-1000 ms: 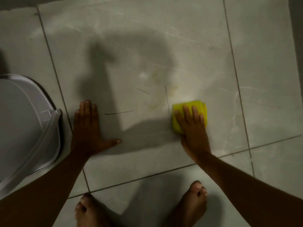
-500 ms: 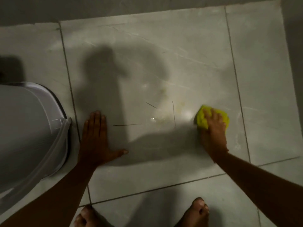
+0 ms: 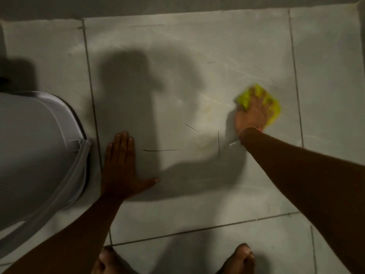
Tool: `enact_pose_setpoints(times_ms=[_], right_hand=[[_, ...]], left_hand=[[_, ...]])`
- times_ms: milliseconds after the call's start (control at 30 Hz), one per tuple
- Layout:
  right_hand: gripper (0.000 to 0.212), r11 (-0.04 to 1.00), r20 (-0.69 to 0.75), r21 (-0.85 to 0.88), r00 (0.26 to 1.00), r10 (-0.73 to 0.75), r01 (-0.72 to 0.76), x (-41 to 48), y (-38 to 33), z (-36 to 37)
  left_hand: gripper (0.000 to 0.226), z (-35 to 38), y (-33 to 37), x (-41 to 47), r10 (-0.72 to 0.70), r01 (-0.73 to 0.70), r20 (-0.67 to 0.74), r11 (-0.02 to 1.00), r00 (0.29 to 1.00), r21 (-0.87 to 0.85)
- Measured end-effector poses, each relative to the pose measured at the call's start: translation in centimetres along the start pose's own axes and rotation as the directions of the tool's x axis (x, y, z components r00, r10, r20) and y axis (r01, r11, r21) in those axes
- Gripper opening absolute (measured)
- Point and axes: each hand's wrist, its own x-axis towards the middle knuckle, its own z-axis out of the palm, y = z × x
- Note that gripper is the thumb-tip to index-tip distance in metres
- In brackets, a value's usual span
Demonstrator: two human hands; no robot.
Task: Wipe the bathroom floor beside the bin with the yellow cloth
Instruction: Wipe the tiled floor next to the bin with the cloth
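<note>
The yellow cloth (image 3: 273, 108) lies crumpled on the pale marble floor tile (image 3: 177, 76), right of centre. My right hand (image 3: 251, 113) presses down on it, fingers spread over the cloth, blurred by motion. My left hand (image 3: 120, 167) lies flat on the same tile with fingers together and thumb out, holding nothing. It rests just right of the grey bin (image 3: 35, 155), which fills the left side. A faint yellowish stain (image 3: 207, 111) and thin dark hairs (image 3: 160, 150) mark the tile between my hands.
The base of a wall (image 3: 177, 4) runs along the top edge. Dark grout lines (image 3: 92, 95) cross the floor. My bare feet (image 3: 237, 260) stand at the bottom of the frame. Shadows of my arms fall over the middle tile.
My right hand has slid the cloth to the right and away from me across the tile. The left hand has stayed planted beside the bin. The view has tilted toward the wall.
</note>
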Motion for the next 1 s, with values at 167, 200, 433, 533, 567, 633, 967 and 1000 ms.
enact_pose_setpoints(times_ms=[167,200,433,533,567,633,967,1000], right_hand=[[0.079,0.774,0.242,-0.079,0.765,-0.597,0.628,-5.2,4.6,-0.3],[0.079,0.834,0.220,-0.071,0.824,-0.522,0.547,-4.9,5.4,-0.6],[0.072,0.903,0.053,-0.125,0.912,-0.408,0.411,-1.6,-4.4,2.1],[0.075,0.611,0.269,-0.135,0.623,-0.735,0.780,-5.1,1.4,1.1],[0.076,0.627,0.274,-0.144,0.639,-0.718,0.766,-4.7,2.8,0.7],[0.073,0.863,0.126,-0.084,0.865,-0.487,0.498,-2.6,1.6,0.6],[0.068,0.379,0.418,-0.132,0.398,-0.817,0.916,-3.5,1.6,0.1],[0.066,0.552,0.326,-0.139,0.564,-0.758,0.822,-2.5,0.9,0.0]], left_hand=[[0.140,-0.3,0.0,0.0,-0.008,0.008,0.003,1.000,1.000,-0.003],[0.140,-0.3,0.1,-0.1,-0.012,0.012,0.003,1.000,1.000,-0.005],[0.140,0.2,-0.2,0.0,0.004,-0.004,-0.015,1.000,1.000,-0.001],[0.139,0.0,-0.2,0.0,0.008,-0.008,-0.016,1.000,1.000,-0.002],[0.140,-0.1,-0.2,0.0,0.003,-0.003,-0.015,1.000,1.000,0.000],[0.140,-0.3,-0.1,-0.1,-0.003,0.003,-0.015,1.000,1.000,0.003],[0.139,-0.4,0.1,-0.1,-0.006,0.006,-0.024,1.000,1.000,-0.006],[0.138,-0.5,0.2,0.0,-0.006,0.005,-0.025,1.000,1.000,-0.008]])
